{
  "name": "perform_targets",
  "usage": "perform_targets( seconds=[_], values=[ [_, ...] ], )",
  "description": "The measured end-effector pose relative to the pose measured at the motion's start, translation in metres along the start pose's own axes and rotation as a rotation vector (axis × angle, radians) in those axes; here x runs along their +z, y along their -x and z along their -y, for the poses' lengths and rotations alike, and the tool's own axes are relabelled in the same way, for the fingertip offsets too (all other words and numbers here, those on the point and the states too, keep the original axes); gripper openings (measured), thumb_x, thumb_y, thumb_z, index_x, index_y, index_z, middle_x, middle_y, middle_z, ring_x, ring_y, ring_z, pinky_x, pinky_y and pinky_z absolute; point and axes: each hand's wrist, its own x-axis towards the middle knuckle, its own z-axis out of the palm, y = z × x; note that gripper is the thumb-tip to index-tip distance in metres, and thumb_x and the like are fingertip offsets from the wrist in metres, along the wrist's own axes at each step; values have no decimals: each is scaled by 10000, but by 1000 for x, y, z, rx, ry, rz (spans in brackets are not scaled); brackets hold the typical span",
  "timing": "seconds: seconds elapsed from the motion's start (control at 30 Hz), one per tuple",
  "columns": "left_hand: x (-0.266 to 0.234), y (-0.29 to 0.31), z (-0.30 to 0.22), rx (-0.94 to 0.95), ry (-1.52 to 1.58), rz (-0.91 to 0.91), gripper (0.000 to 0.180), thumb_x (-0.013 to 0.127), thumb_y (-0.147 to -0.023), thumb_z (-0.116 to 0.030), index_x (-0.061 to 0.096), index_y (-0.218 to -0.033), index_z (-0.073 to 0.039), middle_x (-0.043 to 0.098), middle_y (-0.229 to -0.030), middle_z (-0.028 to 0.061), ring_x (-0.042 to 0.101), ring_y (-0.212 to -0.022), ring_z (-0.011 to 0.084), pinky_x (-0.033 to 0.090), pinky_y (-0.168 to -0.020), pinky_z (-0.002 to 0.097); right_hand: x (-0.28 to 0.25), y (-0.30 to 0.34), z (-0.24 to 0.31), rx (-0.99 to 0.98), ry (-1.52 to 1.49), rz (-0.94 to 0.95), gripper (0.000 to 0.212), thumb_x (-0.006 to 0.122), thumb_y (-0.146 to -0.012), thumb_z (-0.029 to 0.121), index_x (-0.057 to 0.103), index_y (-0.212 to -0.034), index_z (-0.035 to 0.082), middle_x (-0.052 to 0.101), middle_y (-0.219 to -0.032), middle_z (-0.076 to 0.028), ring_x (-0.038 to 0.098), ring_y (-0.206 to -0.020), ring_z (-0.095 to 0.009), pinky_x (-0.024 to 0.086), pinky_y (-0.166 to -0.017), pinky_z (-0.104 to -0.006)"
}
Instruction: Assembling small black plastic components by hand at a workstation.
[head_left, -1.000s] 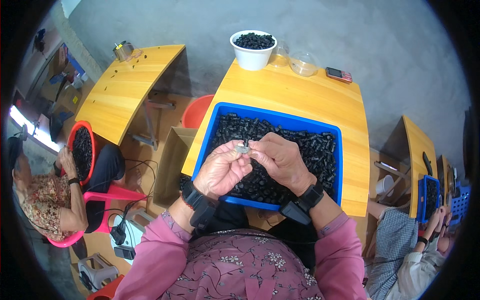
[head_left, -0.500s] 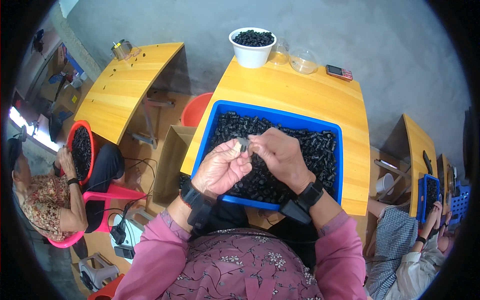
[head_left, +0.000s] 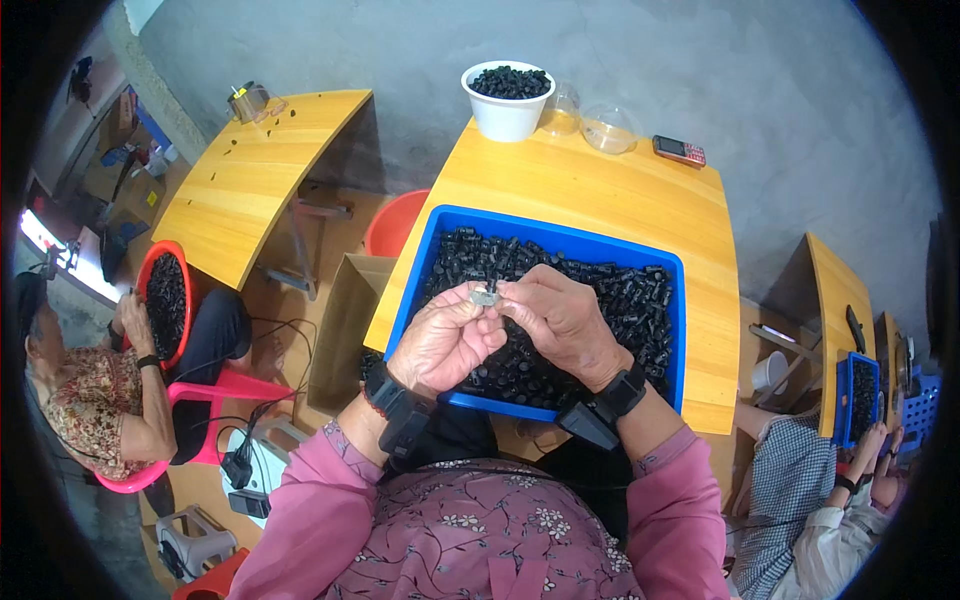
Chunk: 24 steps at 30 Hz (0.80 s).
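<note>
My left hand (head_left: 442, 345) pinches a small grey metal-looking piece (head_left: 484, 298) between thumb and forefinger. Against its right side, the closed fingertips of my right hand (head_left: 566, 322) meet it. A small dark bit shows at the piece's upper edge, but what my right fingers grip is hidden. Both hands are raised over a blue plastic tray (head_left: 560, 232). Many short black cylindrical plastic parts (head_left: 640, 312) fill the tray.
On the wooden table (head_left: 600, 195) stand a white bucket (head_left: 507, 115) of black parts, clear plastic containers (head_left: 609, 130) and a phone (head_left: 679, 150). A cardboard box (head_left: 345, 325) is left of the tray. People work at both sides, one with a red basin (head_left: 152, 262).
The grey piece has turned in my left fingers and now shows a flatter face. My right fingertips have come down slightly beside it.
</note>
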Motion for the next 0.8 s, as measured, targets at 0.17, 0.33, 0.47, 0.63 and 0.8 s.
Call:
perform_targets(
  seconds=[0.17,0.33,0.47,0.63,0.8],
  values=[
    [1,-1,-1,5,-30,35,97,564,-993,-86,607,-1034,-9,647,-907,67,581,-763,129,503,-725,301,-1,-3,-4,-26,48,-25,151,670,-879,44,678,-1029,29,620,-810,-109,645,-733,-276,526,-656,-344],
    [0,0,-1,10,2,-2,110,576,-984,-94,606,-1042,-6,651,-898,76,566,-752,132,481,-701,293,-3,0,-3,140,-69,-16,145,666,-887,45,698,-1028,28,619,-779,-104,641,-723,-256,513,-663,-323],
    [-2,1,0,15,31,-5,105,575,-976,-79,610,-1038,-2,650,-884,77,560,-744,137,466,-675,286,-3,0,-3,120,-93,10,156,665,-891,50,691,-1043,31,616,-805,-105,638,-719,-255,514,-659,-324],
    [-1,0,1,31,23,-19,94,569,-974,-64,612,-1032,-3,648,-894,78,559,-742,139,467,-673,289,-2,1,0,32,-25,37,159,695,-870,34,699,-1026,1,645,-867,-103,638,-723,-225,507,-658,-285],
    [-2,0,3,60,-28,2,104,564,-979,-69,610,-1044,-2,646,-900,75,553,-752,136,465,-688,290,-2,-2,-4,41,12,7,151,696,-870,32,702,-1018,-1,648,-853,-105,638,-718,-226,506,-650,-283]
  ],
)
